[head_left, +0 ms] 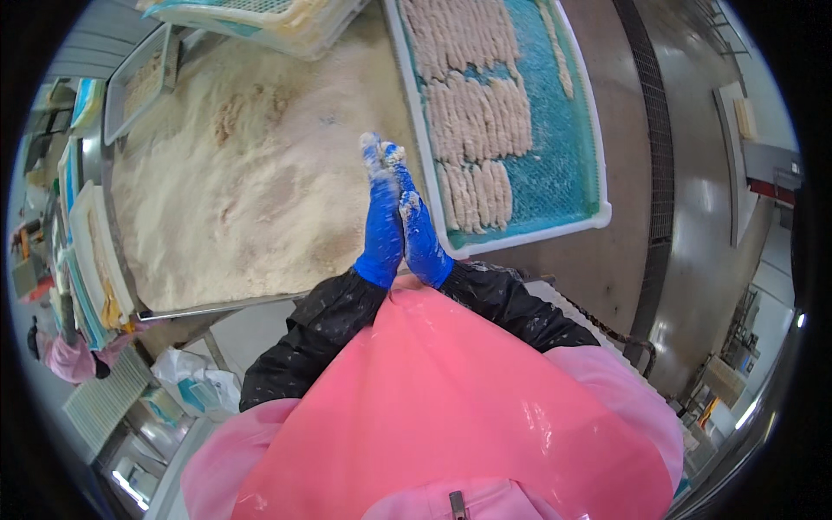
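Observation:
My left hand (pixel 378 217) and my right hand (pixel 416 227), in blue gloves caked with white crumbs at the fingertips, are pressed palm to palm, fingers extended; whatever lies between them is hidden. They are over the edge of a metal tray of pale flour (pixel 191 225), beside a white-rimmed tray with a teal mesh liner (pixel 568 165). On that mesh lie several rows of pale, floured strips (pixel 472 117), plus a lone strip along the far right.
Stacked trays (pixel 260 22) sit at the top and a small bin (pixel 121 104) at upper left. More trays (pixel 97 251) line the left side, where a co-worker in pink (pixel 69 355) appears. A floor drain grate (pixel 657 173) runs along the right.

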Tool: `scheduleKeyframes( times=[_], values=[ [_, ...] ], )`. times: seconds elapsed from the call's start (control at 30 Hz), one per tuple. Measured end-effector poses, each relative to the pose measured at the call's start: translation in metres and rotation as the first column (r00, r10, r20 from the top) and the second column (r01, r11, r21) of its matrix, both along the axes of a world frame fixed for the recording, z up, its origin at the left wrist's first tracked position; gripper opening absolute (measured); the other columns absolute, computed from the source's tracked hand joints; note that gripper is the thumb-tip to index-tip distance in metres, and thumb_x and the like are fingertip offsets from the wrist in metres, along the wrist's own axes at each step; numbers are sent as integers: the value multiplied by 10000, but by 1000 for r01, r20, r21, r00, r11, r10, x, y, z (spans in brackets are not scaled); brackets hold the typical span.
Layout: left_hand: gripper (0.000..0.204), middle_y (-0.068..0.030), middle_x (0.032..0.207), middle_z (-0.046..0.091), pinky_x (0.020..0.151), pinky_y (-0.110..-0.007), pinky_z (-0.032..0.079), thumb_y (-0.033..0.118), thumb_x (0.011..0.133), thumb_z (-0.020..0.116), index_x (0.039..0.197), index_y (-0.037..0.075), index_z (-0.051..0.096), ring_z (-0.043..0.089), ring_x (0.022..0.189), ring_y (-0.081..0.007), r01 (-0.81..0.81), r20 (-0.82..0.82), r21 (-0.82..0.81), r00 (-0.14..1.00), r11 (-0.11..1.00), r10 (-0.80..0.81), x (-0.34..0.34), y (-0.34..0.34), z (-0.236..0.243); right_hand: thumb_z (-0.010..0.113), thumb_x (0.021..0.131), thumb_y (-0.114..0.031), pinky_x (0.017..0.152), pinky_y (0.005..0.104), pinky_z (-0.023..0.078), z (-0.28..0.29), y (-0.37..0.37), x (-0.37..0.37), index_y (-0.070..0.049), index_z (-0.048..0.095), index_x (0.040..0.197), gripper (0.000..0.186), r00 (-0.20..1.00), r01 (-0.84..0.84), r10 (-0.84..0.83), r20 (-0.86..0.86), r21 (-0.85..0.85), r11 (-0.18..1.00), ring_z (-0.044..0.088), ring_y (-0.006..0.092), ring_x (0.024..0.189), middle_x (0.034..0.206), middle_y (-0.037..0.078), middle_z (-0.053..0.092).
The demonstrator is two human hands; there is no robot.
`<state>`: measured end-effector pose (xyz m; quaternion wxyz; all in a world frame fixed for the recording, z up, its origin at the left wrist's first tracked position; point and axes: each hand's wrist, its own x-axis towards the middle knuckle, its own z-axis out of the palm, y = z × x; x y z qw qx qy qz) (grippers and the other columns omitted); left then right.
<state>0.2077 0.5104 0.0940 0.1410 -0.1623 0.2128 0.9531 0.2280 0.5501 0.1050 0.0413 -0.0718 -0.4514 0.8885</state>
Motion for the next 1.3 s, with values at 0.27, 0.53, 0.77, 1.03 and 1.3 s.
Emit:
scheduleKeyframes(
  times=[0.27, 0.53, 0.77, 1.03, 1.3],
  values=[
    [697, -144, 1553, 99, 1154, -341, 98, 137, 956, 485, 1493, 27, 54, 128, 1427, -248, 66, -307, -841, 758, 537, -575, -5, 46, -6, 292, 1024, -276, 1138, 353, 205, -30, 125, 39, 2, 285, 1438, 499, 986, 17, -120, 113, 650, 760, 305, 225, 1363, 1469, 140, 338],
    [605, -108, 1556, 108, 1153, -350, 132, 148, 995, 408, 1496, 48, 84, 144, 1423, -228, 22, -222, -828, 905, 560, -364, -19, -21, -44, 237, 1026, -296, 1158, 337, 147, -109, 214, 48, 42, 281, 1431, 529, 979, -9, -112, 168, 593, 805, 257, 223, 1394, 1500, 134, 291],
    [625, -137, 1513, 245, 1149, -360, 141, 130, 932, 529, 1463, 23, 216, 168, 1419, -246, 37, -193, -919, 826, 393, -529, 0, -116, -71, 355, 1011, -246, 1004, 334, 356, -57, 172, 47, 41, 416, 1343, 443, 945, 163, -292, 145, 565, 809, 486, 221, 1153, 1278, 133, 497],
    [613, -112, 1434, 388, 1117, -509, 143, 276, 779, 670, 1361, 251, 478, 266, 1371, -328, -330, 161, -806, 678, -492, -718, 16, -230, -82, 532, 872, -89, 974, 390, 409, -90, -10, -28, -10, 577, 1189, 330, 933, -36, 345, -106, 924, 382, 541, 338, 1130, 1173, 190, 594],
    [417, -135, 1248, 577, 1024, -404, 378, 31, 819, 580, 1231, 96, 592, 526, 1180, -300, -238, -235, -969, 809, 66, -538, 9, -308, -139, 561, 898, -141, 913, 335, 418, -172, -127, -112, -39, 580, 1186, 306, 884, -228, 467, 3, 875, 426, 548, 294, 1068, 1127, 168, 594]
  ],
)
